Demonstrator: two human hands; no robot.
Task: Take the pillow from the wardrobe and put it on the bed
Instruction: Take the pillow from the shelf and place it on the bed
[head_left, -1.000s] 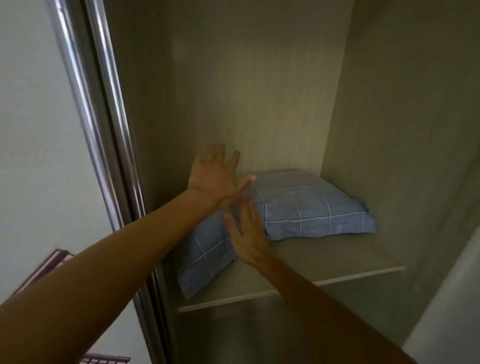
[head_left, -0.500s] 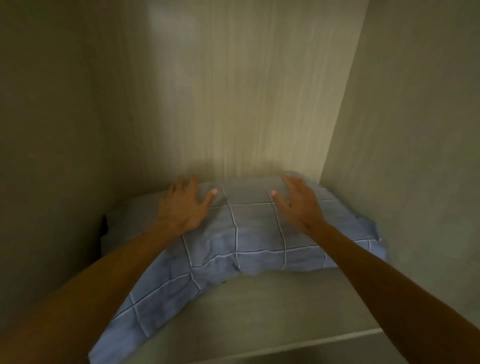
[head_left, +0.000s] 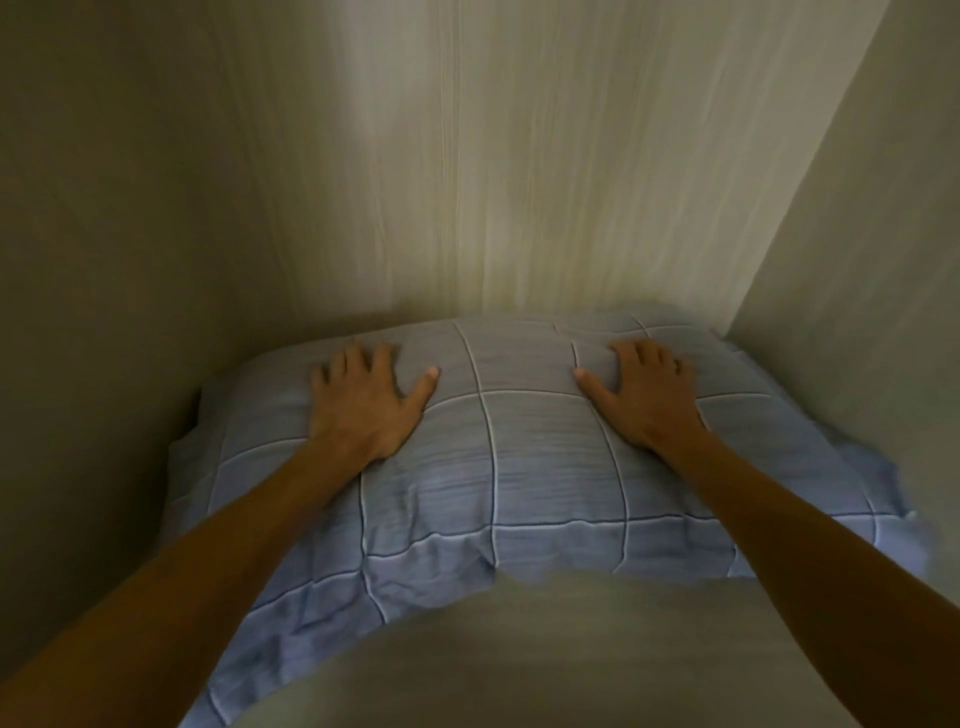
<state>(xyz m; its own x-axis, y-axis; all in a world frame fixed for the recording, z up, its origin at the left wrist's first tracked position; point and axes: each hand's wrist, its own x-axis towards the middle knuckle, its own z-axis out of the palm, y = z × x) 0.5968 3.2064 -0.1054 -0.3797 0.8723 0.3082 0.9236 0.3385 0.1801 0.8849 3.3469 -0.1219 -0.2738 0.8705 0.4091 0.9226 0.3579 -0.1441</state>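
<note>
A blue checked pillow (head_left: 498, 467) lies across the wardrobe shelf (head_left: 597, 649), pushed against the back panel. My left hand (head_left: 366, 402) rests flat on the pillow's top left part, fingers spread. On the pillow's top right part lies my right hand (head_left: 641, 397), also flat with its fingers apart. Neither hand has closed around the cloth. The pillow's front left corner hangs toward the shelf's front edge. The bed is out of view.
Wardrobe walls close in on three sides: the left side panel (head_left: 104, 260), the pale wood-grain back panel (head_left: 493, 182) and the right side panel (head_left: 857, 260). Bare shelf board shows in front of the pillow.
My head has moved deeper into the wardrobe, so the door frame is gone from view. Both hands went from the pillow's left end to its top and spread apart.
</note>
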